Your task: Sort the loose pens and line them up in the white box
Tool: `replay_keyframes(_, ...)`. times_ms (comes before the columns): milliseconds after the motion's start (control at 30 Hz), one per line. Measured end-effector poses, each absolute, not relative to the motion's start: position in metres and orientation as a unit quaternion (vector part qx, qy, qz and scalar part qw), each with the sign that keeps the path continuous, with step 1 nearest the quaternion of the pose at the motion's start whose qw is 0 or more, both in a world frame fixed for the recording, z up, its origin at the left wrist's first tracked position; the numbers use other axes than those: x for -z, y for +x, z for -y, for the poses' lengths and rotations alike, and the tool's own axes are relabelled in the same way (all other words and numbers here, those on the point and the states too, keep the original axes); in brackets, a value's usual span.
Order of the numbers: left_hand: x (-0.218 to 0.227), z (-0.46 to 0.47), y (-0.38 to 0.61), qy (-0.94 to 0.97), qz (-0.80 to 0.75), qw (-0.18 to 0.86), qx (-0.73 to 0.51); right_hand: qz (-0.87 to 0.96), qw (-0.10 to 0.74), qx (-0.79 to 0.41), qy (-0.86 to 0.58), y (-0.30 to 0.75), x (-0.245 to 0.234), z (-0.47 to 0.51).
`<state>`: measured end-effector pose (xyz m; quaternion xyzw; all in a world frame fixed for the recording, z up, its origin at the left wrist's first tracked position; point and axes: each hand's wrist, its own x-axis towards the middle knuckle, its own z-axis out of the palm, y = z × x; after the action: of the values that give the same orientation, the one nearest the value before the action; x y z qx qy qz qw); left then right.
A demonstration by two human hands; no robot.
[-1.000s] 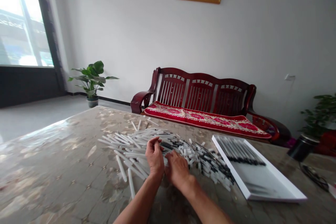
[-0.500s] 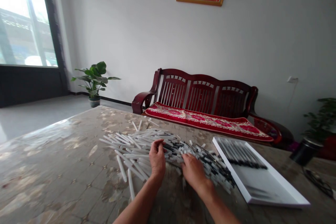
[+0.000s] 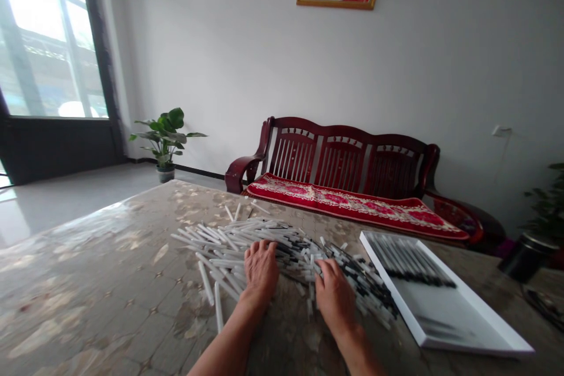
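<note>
A loose pile of pale, pen-like tubes (image 3: 220, 238) with black parts lies on the patterned tabletop. My left hand (image 3: 261, 267) rests palm down on its near middle, fingers stretched over the tubes and apparently holding nothing. At the pile's right part is my right hand (image 3: 335, 294), its fingers bent down among short whitish and black pieces (image 3: 352, 279). Its fingertips are partly hidden, and what lies between them is unclear. To the right, a shallow white box (image 3: 476, 311) holds a row of similar pens (image 3: 412, 258) with black ends.
A few single tubes (image 3: 218, 305) lie at the pile's near left edge. Behind the table (image 3: 110, 288) stands a dark red wooden bench (image 3: 339, 158) with a red patterned cover (image 3: 352, 204). A dark canister (image 3: 526, 255) stands at the far right, a potted plant (image 3: 165, 141) beyond the table.
My left hand has turned from its side to palm down over the pile. My right hand has drawn slightly back and right. The view has shifted a little.
</note>
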<state>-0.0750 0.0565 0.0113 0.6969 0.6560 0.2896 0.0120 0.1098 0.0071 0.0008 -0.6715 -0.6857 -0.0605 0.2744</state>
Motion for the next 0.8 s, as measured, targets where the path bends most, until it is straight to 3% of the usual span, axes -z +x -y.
replay_keyframes(300,-0.013,-0.055,-0.068,0.773,-0.603,0.039,-0.191,0.677,0.327,0.052,-0.658,0.119,0.004,-0.006)
replay_keyframes(500,-0.015,-0.050,-0.062,0.783,-0.589,0.045,-0.197,0.645,0.362,0.042,-0.671,0.128,0.003,-0.009)
replay_keyframes(667,-0.012,-0.050,-0.053,0.745,-0.542,0.092,-0.379,0.615,0.366,0.027,-0.698,0.138,-0.002,-0.011)
replay_keyframes(800,-0.012,-0.045,-0.038,0.614,-0.486,0.252,-0.569,0.603,0.339,0.022,-0.722,0.150,-0.011,-0.012)
